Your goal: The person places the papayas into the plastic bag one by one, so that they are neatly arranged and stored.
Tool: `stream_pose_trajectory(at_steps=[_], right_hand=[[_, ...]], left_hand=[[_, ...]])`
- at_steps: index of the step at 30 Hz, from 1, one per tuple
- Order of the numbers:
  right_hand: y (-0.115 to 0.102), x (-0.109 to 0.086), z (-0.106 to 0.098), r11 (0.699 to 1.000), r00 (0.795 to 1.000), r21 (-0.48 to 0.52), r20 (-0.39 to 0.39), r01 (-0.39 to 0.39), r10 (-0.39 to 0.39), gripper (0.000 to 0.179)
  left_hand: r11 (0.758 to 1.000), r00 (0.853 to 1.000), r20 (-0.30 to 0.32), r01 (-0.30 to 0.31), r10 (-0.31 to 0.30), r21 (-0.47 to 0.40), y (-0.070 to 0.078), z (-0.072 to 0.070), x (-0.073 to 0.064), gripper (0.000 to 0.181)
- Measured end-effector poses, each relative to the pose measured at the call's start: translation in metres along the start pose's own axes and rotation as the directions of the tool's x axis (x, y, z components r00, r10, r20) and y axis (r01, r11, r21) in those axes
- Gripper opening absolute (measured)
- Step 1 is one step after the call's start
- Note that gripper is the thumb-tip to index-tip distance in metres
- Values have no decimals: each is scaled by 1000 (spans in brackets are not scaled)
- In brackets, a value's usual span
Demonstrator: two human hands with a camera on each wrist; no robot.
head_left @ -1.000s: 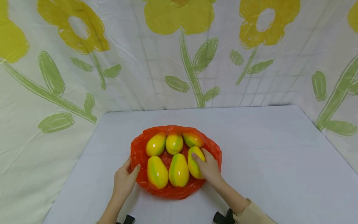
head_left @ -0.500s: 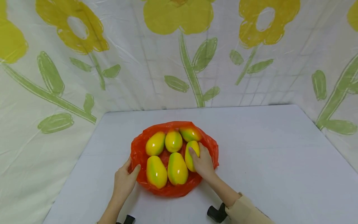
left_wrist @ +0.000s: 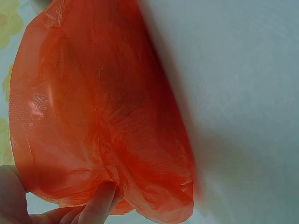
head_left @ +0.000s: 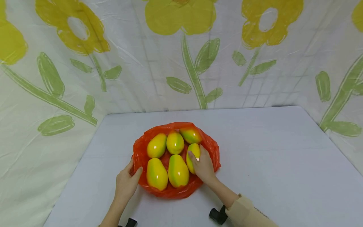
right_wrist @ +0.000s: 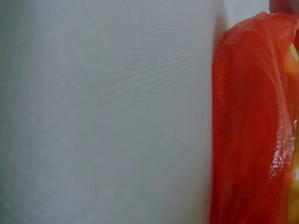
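A red plastic bag (head_left: pixel 181 193) lies with its mouth spread wide, several glossy yellow-green mangoes sitting inside in two rows. At its left rim is my left hand (head_left: pixel 127 183), thumb on the near side and fingers behind the plastic. The left wrist view shows those fingers (left_wrist: pixel 99 200) against the crinkled bag wall. My right hand (head_left: pixel 204 165) reaches into the bag's right side and holds the front row's rightmost mango (head_left: pixel 190 164), thumb on top and fingers around its far side. In the right wrist view only the bag's outer side (right_wrist: pixel 247 121) shows, the hand hidden.
The bag rests on a white-covered table (head_left: pixel 272 157). Behind it hangs a pale curtain (head_left: pixel 136 78) printed with yellow flowers. Black camera mounts (head_left: pixel 218 216) sit by the wrists, the right one beside a beige sleeve (head_left: pixel 246 211).
My right hand has moved left and slightly away from me with its mango, drawing the bag's right side inward. The other mangoes have shifted slightly left. My left hand stays at the rim.
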State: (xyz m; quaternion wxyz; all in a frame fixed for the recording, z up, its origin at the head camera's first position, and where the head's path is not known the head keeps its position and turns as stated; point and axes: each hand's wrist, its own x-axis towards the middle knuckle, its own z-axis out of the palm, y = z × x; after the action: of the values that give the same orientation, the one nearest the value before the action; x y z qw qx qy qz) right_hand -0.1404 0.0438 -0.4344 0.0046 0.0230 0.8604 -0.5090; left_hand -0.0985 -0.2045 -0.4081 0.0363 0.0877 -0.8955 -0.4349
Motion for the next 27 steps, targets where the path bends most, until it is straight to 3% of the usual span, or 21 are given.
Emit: stream_pose_trajectory(at_steps=[9, 27], right_hand=[[7, -1, -2, 979, 999, -203, 51, 7, 4, 73], [3, -15, -23, 968, 992, -252, 118, -11, 42, 76]], left_hand=[[1000, 1000, -3, -11, 11, -5, -2, -1, 0, 54], [1000, 1000, -7, -10, 10, -1, 1, 0, 0, 53]])
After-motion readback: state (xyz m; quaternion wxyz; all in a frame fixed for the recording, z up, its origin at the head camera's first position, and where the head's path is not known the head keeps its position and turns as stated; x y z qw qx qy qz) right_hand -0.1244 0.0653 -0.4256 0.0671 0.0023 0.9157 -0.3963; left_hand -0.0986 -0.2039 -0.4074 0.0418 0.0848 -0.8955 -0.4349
